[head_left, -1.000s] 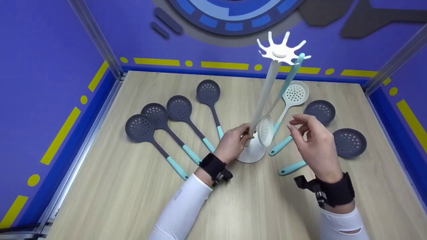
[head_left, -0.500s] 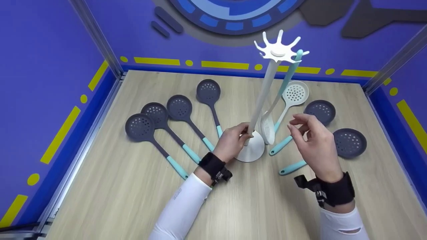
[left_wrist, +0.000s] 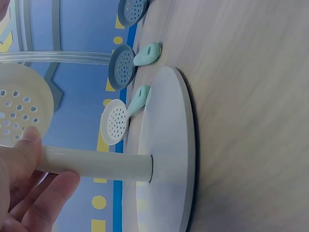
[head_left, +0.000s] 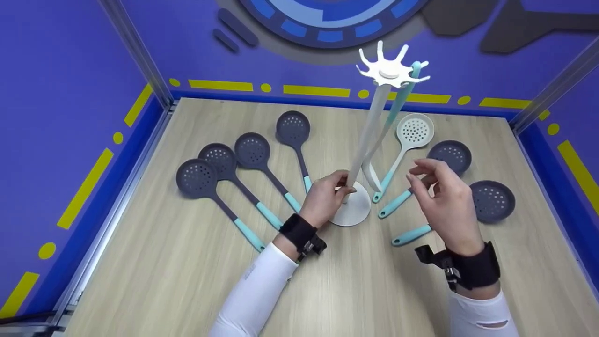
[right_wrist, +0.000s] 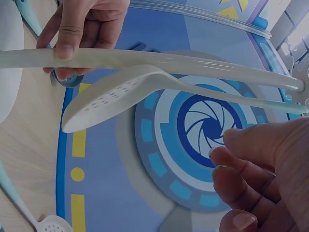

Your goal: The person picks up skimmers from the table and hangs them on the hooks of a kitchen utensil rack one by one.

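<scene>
A white utensil stand (head_left: 372, 124) rises from a round base (head_left: 357, 211), with a ring of hooks at its top. My left hand (head_left: 324, 199) grips the pole low down, thumb and fingers around it. From a right-hand hook a white skimmer (right_wrist: 111, 99) hangs by its teal handle, bowl down beside the pole and turned nearly edge-on in the head view. My right hand (head_left: 444, 201) hovers to the right of the stand, fingers loosely bent and holding nothing. Beneath and beyond it lie another white skimmer (head_left: 415, 131) and two dark grey skimmers, one farther back (head_left: 450, 157), one nearer (head_left: 493, 201).
Left of the stand, several dark grey skimmers with teal handles lie fanned on the wooden table (head_left: 337, 285), the leftmost skimmer (head_left: 196, 179) slightly overlapping its neighbour. Blue panels (head_left: 61, 117) and metal posts (head_left: 135, 51) enclose the table at the back and sides.
The hook top has turned a little, and the hanging skimmer has swung left and back toward the pole, its bowl turning from face-on to edge-on. Both hands stay almost in place.
</scene>
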A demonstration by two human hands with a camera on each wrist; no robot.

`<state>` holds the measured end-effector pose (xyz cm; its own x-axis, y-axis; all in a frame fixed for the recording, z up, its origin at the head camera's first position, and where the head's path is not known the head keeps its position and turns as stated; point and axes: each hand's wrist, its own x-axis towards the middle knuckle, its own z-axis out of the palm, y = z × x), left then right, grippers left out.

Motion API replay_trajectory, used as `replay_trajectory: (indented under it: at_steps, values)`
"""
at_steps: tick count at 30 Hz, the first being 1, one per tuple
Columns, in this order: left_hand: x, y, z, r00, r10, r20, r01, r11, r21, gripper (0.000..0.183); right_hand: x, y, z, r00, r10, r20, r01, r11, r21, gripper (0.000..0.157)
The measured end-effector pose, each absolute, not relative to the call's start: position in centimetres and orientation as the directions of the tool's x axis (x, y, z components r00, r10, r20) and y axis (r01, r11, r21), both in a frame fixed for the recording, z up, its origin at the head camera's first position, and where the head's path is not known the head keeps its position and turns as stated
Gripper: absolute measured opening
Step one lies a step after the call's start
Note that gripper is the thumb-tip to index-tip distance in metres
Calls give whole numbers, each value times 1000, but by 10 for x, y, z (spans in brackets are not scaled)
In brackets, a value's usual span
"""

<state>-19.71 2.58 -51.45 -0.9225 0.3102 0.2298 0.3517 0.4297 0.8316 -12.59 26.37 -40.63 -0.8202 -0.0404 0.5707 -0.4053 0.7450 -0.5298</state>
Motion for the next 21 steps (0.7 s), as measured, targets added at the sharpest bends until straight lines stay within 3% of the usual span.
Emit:
replay_trajectory:
  at_steps: [12,21]
  values:
    - [-197,25,-514,-941,267,209,314,449,836,29,-128,269,-404,-852,-28,523,-366,748,-554,34]
    - [-196,26,-515,-935,292,201,321,455,831,29,-129,281,-411,-871,-76,486,-339,808,-482,30]
